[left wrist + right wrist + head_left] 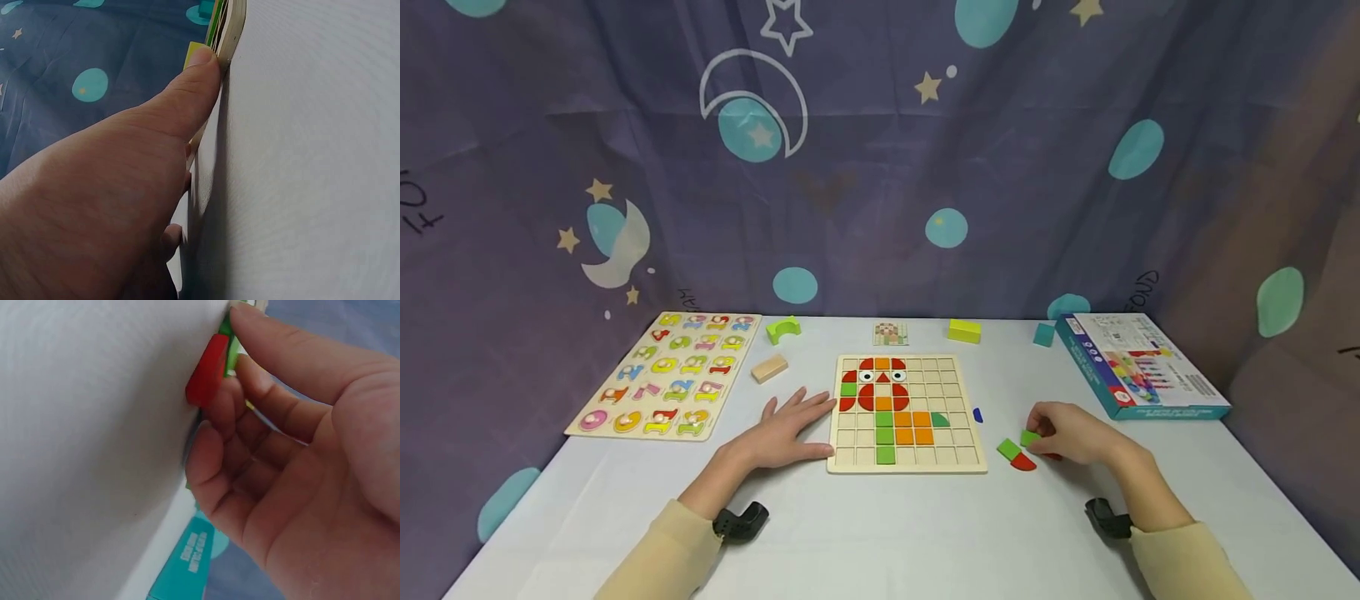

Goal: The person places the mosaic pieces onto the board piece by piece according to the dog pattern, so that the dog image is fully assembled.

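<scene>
A wooden grid board (906,469) lies mid-table, bearing red, orange and green tiles and two white eye tiles (866,376). My left hand (786,433) lies flat beside it, fingers spread, fingertips and thumb (200,59) right at its left edge. Right of the board, my right hand (1071,433) pinches a green square tile (1028,437) between thumb and forefinger. Just left of that hand lie another green square (1008,449) and a red quarter-circle tile (1023,462). A second red tile (1054,456), partly hidden, sits under the fingers; the right wrist view shows a red piece (209,372) close by.
A blue piece (977,415) lies off the board's right edge. Behind stand a pattern card (891,334), a yellow block (964,331), a teal block (1043,335) and a green arch (783,330). A wooden block (769,368) and number board (662,375) lie left, a box (1150,367) right.
</scene>
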The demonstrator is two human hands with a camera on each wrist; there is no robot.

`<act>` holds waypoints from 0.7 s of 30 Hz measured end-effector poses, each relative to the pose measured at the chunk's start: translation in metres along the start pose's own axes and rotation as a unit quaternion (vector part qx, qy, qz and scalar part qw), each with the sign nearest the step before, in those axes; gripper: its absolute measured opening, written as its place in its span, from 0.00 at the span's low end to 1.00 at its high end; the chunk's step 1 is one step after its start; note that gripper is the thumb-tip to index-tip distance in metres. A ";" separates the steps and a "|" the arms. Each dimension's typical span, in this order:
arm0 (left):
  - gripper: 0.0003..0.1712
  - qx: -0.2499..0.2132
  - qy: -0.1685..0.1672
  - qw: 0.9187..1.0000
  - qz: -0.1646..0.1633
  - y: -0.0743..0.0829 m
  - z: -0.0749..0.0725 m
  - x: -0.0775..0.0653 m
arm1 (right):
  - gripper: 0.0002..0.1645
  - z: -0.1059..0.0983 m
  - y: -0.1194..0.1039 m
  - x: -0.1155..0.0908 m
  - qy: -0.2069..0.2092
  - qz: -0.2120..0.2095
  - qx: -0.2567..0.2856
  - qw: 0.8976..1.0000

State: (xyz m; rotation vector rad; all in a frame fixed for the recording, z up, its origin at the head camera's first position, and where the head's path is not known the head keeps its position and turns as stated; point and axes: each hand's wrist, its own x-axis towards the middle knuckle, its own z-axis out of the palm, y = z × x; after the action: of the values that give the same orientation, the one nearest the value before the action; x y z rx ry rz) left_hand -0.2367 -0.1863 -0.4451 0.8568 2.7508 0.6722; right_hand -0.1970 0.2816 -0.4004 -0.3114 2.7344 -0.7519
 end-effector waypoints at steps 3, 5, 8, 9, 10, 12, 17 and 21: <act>0.49 0.004 -0.001 1.000 -0.001 0.000 -0.001 0.000 | 0.14 0.002 -0.001 0.001 0.002 0.001 0.006 1.000; 0.49 0.005 -0.002 1.000 0.000 -0.001 -0.001 0.000 | 0.13 0.002 -0.001 0.002 0.006 -0.004 0.009 1.000; 0.49 0.004 -0.003 1.000 0.001 0.000 -0.001 0.001 | 0.09 0.002 -0.001 0.004 0.020 -0.006 0.012 1.000; 0.49 0.002 -0.003 1.000 0.003 0.000 -0.001 0.002 | 0.07 0.002 0.000 0.005 0.024 -0.009 0.012 1.000; 0.49 0.001 -0.001 1.000 0.003 0.000 -0.001 0.002 | 0.06 0.001 0.000 0.005 0.028 -0.010 0.013 0.999; 0.49 -0.003 0.002 1.000 0.005 0.000 -0.001 0.003 | 0.03 0.000 -0.001 0.005 0.038 -0.010 0.017 0.999; 0.49 -0.002 0.000 1.000 0.000 0.001 0.001 0.003 | 0.03 -0.004 -0.008 0.002 0.074 -0.027 0.024 0.997; 0.49 -0.004 0.001 1.000 -0.004 0.001 0.001 0.001 | 0.02 -0.005 -0.023 0.003 0.088 -0.054 0.036 0.994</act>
State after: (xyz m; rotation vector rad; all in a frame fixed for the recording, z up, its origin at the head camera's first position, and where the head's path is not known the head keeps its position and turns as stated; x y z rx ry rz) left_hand -0.2363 -0.1842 -0.4456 0.8443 2.7508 0.6820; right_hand -0.1983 0.2641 -0.3850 -0.3980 2.8641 -0.9454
